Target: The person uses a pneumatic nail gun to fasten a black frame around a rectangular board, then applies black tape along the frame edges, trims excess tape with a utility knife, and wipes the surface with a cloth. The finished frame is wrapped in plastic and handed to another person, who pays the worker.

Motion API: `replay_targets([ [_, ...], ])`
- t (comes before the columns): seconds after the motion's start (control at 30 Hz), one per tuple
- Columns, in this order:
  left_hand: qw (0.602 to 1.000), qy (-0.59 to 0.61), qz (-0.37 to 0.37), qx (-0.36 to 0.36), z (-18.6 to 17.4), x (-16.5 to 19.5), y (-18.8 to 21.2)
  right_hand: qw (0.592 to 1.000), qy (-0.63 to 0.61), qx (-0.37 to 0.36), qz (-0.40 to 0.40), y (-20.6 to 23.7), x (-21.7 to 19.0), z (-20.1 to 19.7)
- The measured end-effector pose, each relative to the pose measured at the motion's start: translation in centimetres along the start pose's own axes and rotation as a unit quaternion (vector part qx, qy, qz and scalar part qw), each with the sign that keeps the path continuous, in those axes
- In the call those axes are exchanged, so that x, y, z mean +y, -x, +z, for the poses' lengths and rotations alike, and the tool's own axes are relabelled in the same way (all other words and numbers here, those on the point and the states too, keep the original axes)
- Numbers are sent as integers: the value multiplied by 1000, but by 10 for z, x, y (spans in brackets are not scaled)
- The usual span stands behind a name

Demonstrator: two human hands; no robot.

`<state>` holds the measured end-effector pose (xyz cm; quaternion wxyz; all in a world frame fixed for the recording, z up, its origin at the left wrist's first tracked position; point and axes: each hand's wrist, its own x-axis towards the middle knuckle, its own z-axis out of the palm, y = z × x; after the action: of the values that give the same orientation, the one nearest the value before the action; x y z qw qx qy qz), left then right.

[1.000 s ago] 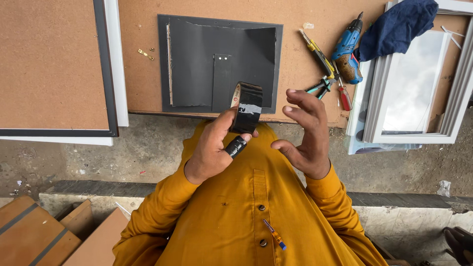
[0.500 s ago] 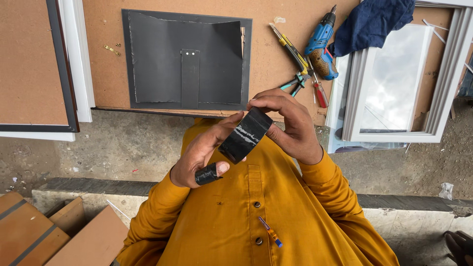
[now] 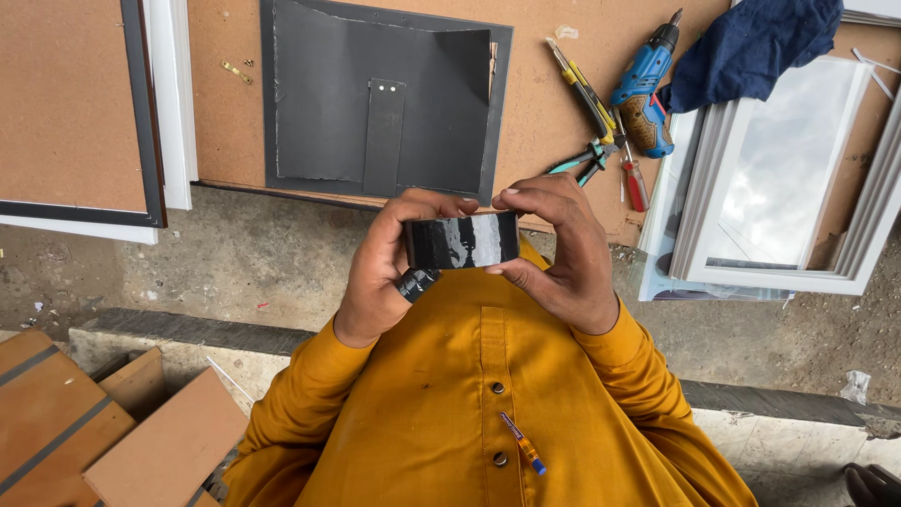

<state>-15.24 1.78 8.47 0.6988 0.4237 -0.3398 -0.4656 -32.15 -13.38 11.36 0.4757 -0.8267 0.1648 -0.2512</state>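
My left hand (image 3: 374, 277) and my right hand (image 3: 566, 253) hold a black roll of tape (image 3: 460, 241) between them at chest height, its glossy side facing me. A short dark tool handle (image 3: 416, 283) is tucked under the fingers of my left hand, and its working end is hidden. Beyond my hands, a black picture-frame back (image 3: 375, 94) with a folded stand lies flat on a brown board (image 3: 554, 169).
On the board to the right lie a blue cordless drill (image 3: 648, 84), a yellow screwdriver (image 3: 582, 89), pliers (image 3: 582, 160) and a red screwdriver (image 3: 636, 183). A blue cloth (image 3: 751, 42) covers white glazed frames (image 3: 779, 169). A framed brown panel (image 3: 66, 103) lies left; wooden pieces (image 3: 56, 422) lower left.
The black tape roll has been turned level and is now held by both hands. The tool that stood upright in my left hand is now tucked into its palm. The view shifted left.
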Motion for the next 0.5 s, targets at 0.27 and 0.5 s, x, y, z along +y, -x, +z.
replay_targets([
  [0.27, 996, 90, -9, -27, -13, -16, -7, 993, -101, -13, 58, 6, 2, 12],
  [0.5, 945, -325, 32, 36, -2, 2, -16, 997, 74, -6, 16, 5, -8, 8],
])
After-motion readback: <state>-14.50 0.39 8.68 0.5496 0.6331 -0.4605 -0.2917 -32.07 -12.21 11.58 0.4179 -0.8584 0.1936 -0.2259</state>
